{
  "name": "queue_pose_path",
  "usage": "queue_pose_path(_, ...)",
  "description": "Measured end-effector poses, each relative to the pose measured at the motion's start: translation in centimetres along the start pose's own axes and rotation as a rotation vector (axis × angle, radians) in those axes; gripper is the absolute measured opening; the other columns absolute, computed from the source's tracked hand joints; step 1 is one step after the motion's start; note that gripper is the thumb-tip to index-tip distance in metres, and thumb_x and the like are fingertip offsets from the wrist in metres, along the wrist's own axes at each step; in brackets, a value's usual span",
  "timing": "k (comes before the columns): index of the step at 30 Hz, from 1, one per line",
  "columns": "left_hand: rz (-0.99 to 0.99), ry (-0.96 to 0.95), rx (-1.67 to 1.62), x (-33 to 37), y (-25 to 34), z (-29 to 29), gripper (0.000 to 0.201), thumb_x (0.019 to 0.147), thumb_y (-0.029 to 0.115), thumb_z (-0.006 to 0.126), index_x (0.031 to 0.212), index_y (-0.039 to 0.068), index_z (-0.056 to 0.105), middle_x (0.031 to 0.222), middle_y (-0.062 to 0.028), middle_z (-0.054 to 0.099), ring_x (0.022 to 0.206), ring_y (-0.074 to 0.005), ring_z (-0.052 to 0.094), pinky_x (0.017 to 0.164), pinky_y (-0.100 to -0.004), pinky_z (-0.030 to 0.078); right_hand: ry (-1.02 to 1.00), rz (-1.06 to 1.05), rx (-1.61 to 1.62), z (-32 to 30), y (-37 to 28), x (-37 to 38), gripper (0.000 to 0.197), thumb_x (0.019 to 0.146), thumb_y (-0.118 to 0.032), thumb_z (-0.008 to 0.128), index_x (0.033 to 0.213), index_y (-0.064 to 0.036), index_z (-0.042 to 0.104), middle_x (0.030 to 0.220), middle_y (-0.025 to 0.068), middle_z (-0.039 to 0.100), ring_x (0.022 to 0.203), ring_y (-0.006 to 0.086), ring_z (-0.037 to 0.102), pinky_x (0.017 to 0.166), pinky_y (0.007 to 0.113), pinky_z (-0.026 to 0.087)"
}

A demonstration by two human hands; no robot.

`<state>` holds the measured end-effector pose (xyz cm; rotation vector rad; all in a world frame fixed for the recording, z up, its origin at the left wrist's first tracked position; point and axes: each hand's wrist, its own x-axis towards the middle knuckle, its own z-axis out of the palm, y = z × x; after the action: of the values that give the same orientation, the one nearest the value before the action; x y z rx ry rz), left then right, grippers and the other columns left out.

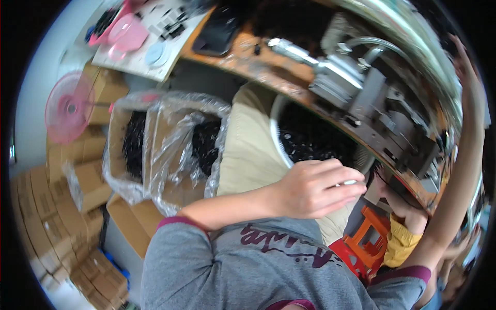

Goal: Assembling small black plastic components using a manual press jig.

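1. Head view: a wooden workbench (253,67) slants from top centre to the right.
2. On it, upper right, stands a metal machine (338,85).
3. Right of centre, beside the bench edge, a white tub (275,132) holds black pieces (310,137).
4. Left hand (323,188), overlapping the tub's lower rim, has fingers curled in a grasp.
5. Right hand (469,75), blurred at the upper-right rim: I cannot tell its grip.
6. A small white piece (347,183) shows between the left fingers, right of centre.

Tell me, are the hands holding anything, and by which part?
The left hand holds a small, narrow, whitish thing between its fingers; which part is gripped can't be told. The right hand is too blurred to tell.
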<state>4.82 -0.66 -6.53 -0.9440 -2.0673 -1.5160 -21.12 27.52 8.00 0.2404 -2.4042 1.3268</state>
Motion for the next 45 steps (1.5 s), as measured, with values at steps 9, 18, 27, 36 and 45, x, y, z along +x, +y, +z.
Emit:
queue_pose_path(9, 0.097, 0.005, 0.081, 4.6, -0.2, -1.3, 0.041, 0.070, 0.001, 0.079, 0.111, 0.005, 0.073, 0.116, -0.0124, 0.068, 0.086, -0.0220, 0.065, 0.071, -0.0309, 0.051, 0.109, 0.221, 0.360, 1.1, -3.2, -3.7, 0.028, 0.094, -0.018, 0.070, 0.111, 0.0028, 0.064, 0.090, 0.0051, 0.065, 0.076, 0.0095, 0.060, 0.059, 0.018, 0.045)
queue_pose_path(18, 0.119, 0.057, 0.183, 8.0, -0.2, -2.6, 0.041, 0.077, -0.001, 0.076, 0.118, -0.001, 0.067, 0.118, -0.0180, 0.065, 0.102, -0.0276, 0.065, 0.085, -0.0355, 0.054, -0.032, 0.090, 0.502, -1.1, -2.9, -8.2, 0.028, 0.099, -0.024, 0.063, 0.117, -0.0031, 0.067, 0.087, -0.0012, 0.059, 0.071, 0.0049, 0.051, 0.071, 0.018, 0.040)
queue_pose_path(27, 0.067, -0.022, 0.140, 8.7, 0.2, -1.9, 0.059, 0.065, 0.020, 0.093, 0.115, 0.002, 0.067, 0.112, -0.0149, 0.065, 0.100, -0.0257, 0.064, 0.082, -0.0337, 0.053, -0.116, 0.424, 0.703, 4.2, -7.4, -21.4, 0.014, 0.089, -0.007, 0.074, 0.096, 0.0012, 0.066, 0.081, 0.0051, 0.067, 0.059, 0.0098, 0.062, 0.056, 0.022, 0.052)
queue_pose_path(36, -0.338, -0.171, -0.408, 7.9, 1.7, -1.3, 0.039, 0.067, -0.004, 0.087, 0.103, -0.003, 0.072, 0.098, -0.0123, 0.068, 0.078, -0.0129, 0.066, 0.067, -0.0240, 0.057, 0.015, -0.661, -0.366, 4.2, -5.1, -24.6, 0.039, 0.067, -0.007, 0.071, 0.104, 0.0062, 0.073, 0.098, 0.0132, 0.066, 0.083, 0.0251, 0.071, 0.066, 0.033, 0.060)
queue_pose_path(45, 0.011, -0.274, 0.262, 7.1, -0.6, 0.7, 0.032, 0.070, 0.007, 0.079, 0.100, 0.000, 0.071, 0.122, -0.0143, 0.068, 0.092, -0.0287, 0.068, 0.081, -0.0377, 0.056, 0.307, -0.206, -0.176, 3.6, -3.6, -25.8, 0.022, 0.081, 0.003, 0.076, 0.104, 0.0007, 0.073, 0.101, 0.0129, 0.068, 0.085, 0.0204, 0.069, 0.070, 0.029, 0.057)
